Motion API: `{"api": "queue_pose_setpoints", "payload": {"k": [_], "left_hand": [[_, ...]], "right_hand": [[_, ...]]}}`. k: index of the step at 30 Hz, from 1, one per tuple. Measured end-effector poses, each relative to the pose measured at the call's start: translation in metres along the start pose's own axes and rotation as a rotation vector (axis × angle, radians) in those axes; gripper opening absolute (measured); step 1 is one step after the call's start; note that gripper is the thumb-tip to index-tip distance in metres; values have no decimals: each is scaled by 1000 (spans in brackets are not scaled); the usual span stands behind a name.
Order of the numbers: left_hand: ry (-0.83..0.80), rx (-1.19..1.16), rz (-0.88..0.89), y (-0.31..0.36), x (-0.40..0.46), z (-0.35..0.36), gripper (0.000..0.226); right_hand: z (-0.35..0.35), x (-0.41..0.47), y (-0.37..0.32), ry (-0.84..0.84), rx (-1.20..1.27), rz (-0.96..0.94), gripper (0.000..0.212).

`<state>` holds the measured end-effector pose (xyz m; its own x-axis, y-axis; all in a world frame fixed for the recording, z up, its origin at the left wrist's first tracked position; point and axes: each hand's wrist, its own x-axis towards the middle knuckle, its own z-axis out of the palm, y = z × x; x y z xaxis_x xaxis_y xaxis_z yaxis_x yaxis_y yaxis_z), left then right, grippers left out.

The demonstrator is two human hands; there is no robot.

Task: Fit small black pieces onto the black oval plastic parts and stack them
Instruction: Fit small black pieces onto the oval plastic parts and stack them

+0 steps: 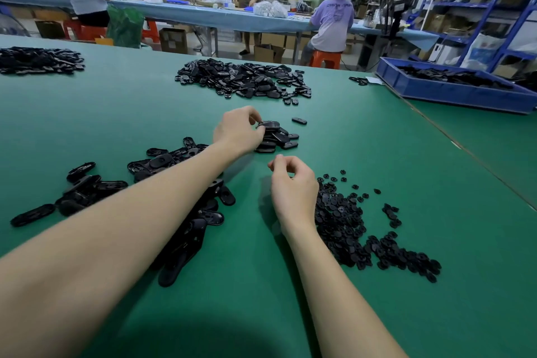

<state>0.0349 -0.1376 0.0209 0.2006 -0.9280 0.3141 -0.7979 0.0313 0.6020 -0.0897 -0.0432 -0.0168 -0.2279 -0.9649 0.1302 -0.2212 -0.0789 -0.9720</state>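
A: This is a workshop, with a long green table in front, blue shelving at the far right, and three people working at a blue-covered bench behind.

B: How far has the work got?

A: Early on, I'd judge. The stack of finished ovals in the middle holds perhaps ten; I can't count them exactly. The left hand pinches the topmost oval part at that stack, thumb and fingers curled round its edge, apparently setting it down.

B: And the other hand?

A: The right hand hovers nearer, fingers loosely curled, thumb and forefinger close together. Whether it holds a small piece, I cannot tell.

B: What's left?

A: Plenty. A pile of unfitted ovals lies near left, several dozen at least. The heap of small black pieces lies near right, far too many to count. One lone oval sits just right of the stack.

B: Other piles?

A: Two more: a big one in the far middle, another at the far left. Plus one blue bin with parts, far right.
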Motion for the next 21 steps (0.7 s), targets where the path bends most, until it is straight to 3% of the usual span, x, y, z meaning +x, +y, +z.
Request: {"api": "queue_pose_setpoints", "payload": {"k": [5, 12, 18, 21], "left_hand": [[-16, -198, 4, -14, -38, -28, 8], [-146, -229, 19, -24, -66, -50, 10], [-178, -386, -6, -26, -79, -44, 31], [-181, -435, -35, -24, -81, -42, 43]], "right_hand": [[0, 1, 0, 9, -15, -14, 29], [0, -2, 2, -48, -77, -65, 16], [5, -12, -8, -373, -713, -270, 29], [4, -15, -15, -409, -780, -300, 20]]}}
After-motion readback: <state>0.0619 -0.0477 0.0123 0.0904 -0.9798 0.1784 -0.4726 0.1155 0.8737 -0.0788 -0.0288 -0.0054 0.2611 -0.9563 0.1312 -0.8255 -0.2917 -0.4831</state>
